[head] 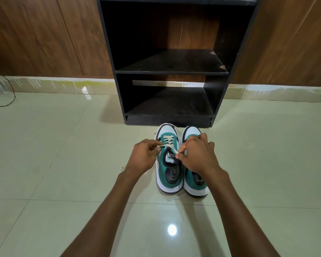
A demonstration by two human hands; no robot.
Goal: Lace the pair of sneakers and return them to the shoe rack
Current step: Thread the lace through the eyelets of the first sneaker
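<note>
Two teal-and-white sneakers stand side by side on the pale tiled floor (63, 145), toes touching or nearly touching the base of the black shoe rack (171, 71). The left sneaker (168, 169) carries a cream lace (168, 142) crossed through its lower eyelets. The left hand (144, 156) pinches one lace end beside it while the right hand (198, 154) pinches the other, hanging over the right sneaker (195, 180), whose lacing is probably hidden beneath it.
</note>
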